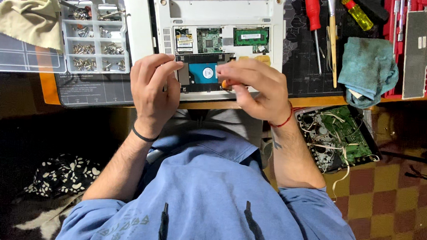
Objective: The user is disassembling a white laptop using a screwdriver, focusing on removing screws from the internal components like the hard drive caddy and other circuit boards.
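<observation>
White laptop (220, 16) lies upside down, base opened, on worktop (313, 99). Hard drive (202, 74) sits in its bay at near edge. Left hand (153, 89) fingers curled on bay's left edge; right hand (255, 88) pinching small orange-tipped tool (224, 85) beside the drive.

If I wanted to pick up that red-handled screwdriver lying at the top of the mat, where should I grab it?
Take the red-handled screwdriver by its thick red handle, coming straight down from above. It lies flat with its thin metal shaft pointing toward the person, and the handle is the widest part. The wooden-handled tool lies close on one side, so pinch carefully.
</observation>
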